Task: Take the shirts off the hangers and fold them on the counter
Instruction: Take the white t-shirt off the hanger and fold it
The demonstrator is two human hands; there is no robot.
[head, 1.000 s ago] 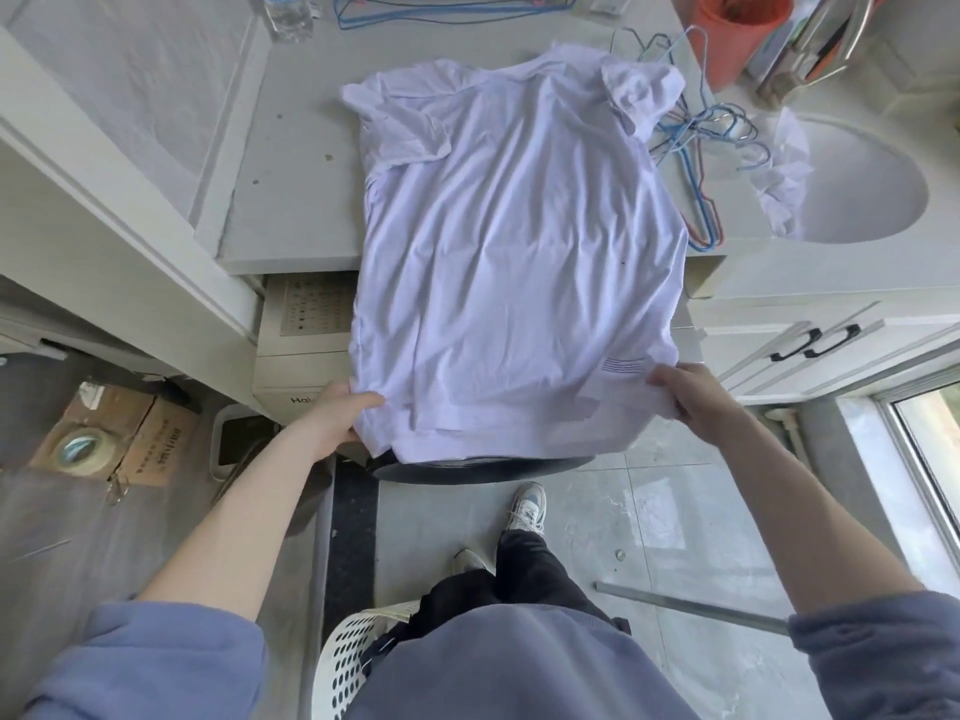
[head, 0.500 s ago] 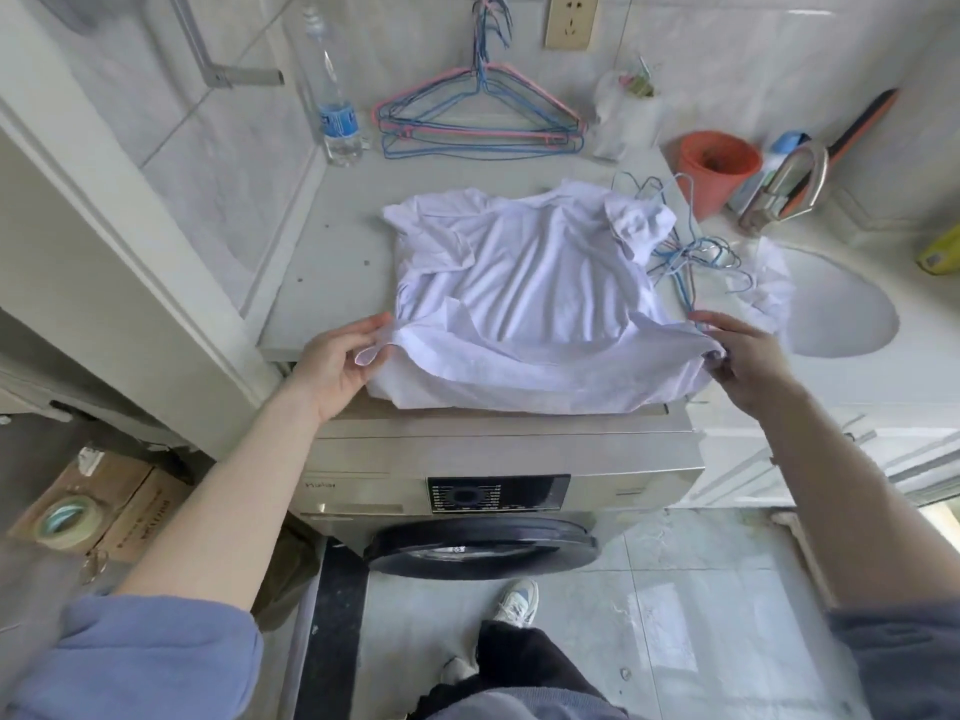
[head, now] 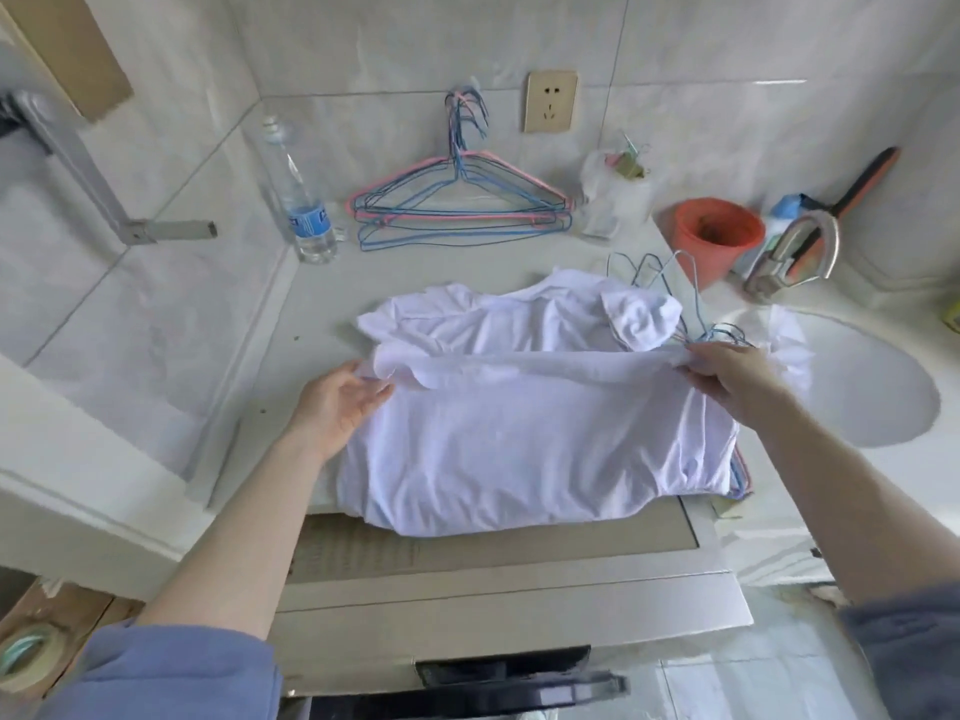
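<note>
1. At the far left of the counter point(head: 322, 304) a clear water bottle point(head: 301, 200) stands upright. It seems to hold water in its lower part. It is well apart from the cloth, so I judge it little threat.
2. My left hand point(head: 337, 402) has its fingers closed on the left end of the hem of the white shirt point(head: 540, 439). The shirt lies on the counter with its lower half doubled up over the chest and its near fold over the washing machine top point(head: 493, 558).
3. Behind it, a stack of bare hangers point(head: 457, 213) lies flat by the wall.
4. My right hand point(head: 737, 376) pinches the hem's right end. Loose wire hangers point(head: 670, 272) lie just beside the shirt and partly under it. If I drag the fold, a hook could snag the rumpled sleeve and skew it.
5. The orange cup point(head: 719, 236) looks empty, though shadowed inside. The sink point(head: 872, 407) holds a white cloth at its near rim. A pull to the right could tip the shirt in.
</note>
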